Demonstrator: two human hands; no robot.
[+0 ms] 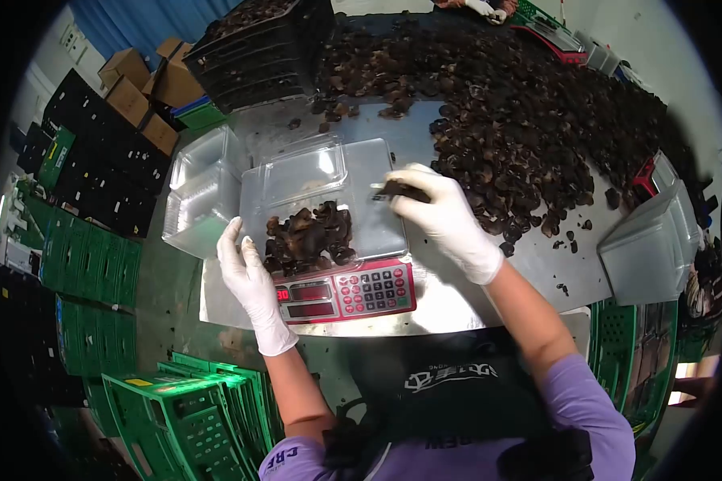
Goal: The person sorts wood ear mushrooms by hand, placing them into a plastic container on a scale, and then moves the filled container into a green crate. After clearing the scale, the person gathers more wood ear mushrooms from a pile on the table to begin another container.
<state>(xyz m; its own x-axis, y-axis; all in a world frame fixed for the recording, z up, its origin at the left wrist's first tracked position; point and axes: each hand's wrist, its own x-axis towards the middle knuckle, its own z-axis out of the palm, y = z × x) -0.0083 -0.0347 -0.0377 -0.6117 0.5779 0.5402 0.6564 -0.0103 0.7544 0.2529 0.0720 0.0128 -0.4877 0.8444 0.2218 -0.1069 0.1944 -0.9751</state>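
A red and white digital scale [375, 290] sits at the near edge of the table, its display lit red. On its metal pan stands a clear plastic container [305, 164], its hinged lid tipped back, with a heap of dark brown mushrooms [309, 236] in its near half. My left hand [249, 280], in a white glove, rests by the container's left side with its fingers stretched out and apart. To the right of the container, above the pan, my gloved right hand [441, 212] pinches a dark mushroom [403, 191] between thumb and fingers.
Loose mushrooms [505, 128] cover the table's far and right parts. Stacked clear containers [204, 192] stand left of the scale, and others [650, 240] at the right edge. A black crate [257, 56] stands behind. Another person's gloved hands [489, 10] work at the far end.
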